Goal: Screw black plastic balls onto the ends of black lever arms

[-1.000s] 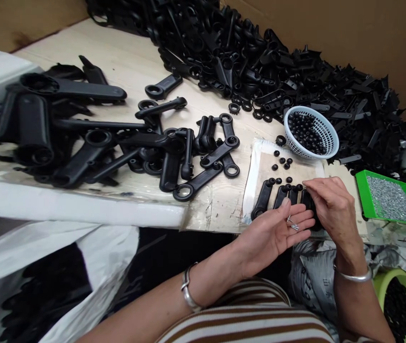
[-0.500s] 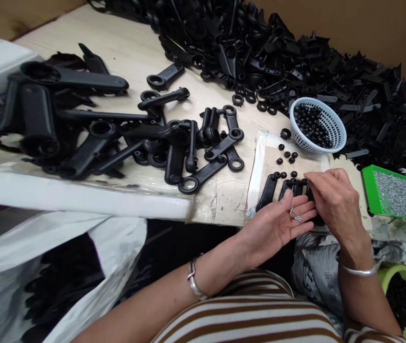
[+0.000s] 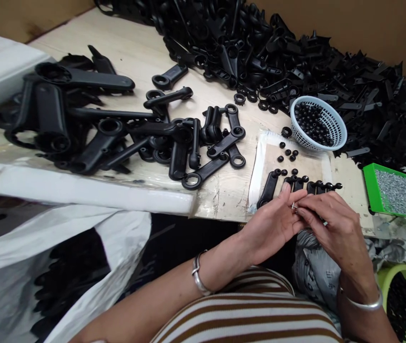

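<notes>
Left hand (image 3: pixel 270 230) lies open; right hand (image 3: pixel 337 224) pinches a screw (image 3: pixel 293 206), seemingly picking it out; next likely needs careful aim toward black handles (image 3: pixel 298 185), twelve o'clock.

The pale worktop (image 3: pixel 127 47) is stretching out beyond the left hand (image 3: pixel 270 231) and right hand (image 3: pixel 339 226), bearing a broad heap of black parts (image 3: pixel 231 57) along its far side. Left of the hands, black crank arms (image 3: pixel 177 157) are lying jumbled, with a white block (image 3: pixel 6 64) sitting farther left. Just beyond the hands, a white-edged mat (image 3: pixel 259 155) is lying flat; beyond it, black rings (image 3: pixel 239 99) are resting. Right of the hands, a green tray (image 3: pixel 369 188) is sitting.
</notes>
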A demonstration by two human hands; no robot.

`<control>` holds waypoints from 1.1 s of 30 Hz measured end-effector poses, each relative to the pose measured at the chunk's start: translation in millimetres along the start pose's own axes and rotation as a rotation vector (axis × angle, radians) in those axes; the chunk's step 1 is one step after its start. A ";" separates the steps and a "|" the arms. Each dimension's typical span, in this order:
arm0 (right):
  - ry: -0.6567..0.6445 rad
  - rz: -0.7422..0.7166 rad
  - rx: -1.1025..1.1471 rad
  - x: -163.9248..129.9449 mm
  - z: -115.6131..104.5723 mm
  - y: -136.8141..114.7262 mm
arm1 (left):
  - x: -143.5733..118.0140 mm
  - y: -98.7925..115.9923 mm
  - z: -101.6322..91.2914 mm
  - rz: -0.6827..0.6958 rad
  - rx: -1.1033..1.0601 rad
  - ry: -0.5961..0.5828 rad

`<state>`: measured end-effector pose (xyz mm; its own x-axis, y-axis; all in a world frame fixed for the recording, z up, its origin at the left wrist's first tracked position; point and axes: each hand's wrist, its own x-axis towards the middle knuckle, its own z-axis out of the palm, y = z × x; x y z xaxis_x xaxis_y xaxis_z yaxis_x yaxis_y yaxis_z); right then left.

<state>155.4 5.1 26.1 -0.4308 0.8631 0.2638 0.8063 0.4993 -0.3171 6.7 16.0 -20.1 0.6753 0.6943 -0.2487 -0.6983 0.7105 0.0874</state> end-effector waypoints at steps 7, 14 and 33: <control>-0.004 -0.078 -0.027 3.3 0.4 -4.6 | -1.1 -1.0 -2.6 0.005 0.050 -0.023; -0.033 -0.101 -0.141 3.3 2.1 -12.2 | -0.8 -1.7 -4.5 -0.026 0.015 0.010; -0.018 -0.145 -0.191 -3.0 9.7 -15.2 | 4.9 -7.3 -12.9 -0.041 0.069 -0.048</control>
<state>140.5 -4.4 21.2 -0.5532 0.7857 0.2769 0.7970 0.5959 -0.0985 12.1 12.7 -34.4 0.7147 0.6682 -0.2067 -0.6530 0.7433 0.1452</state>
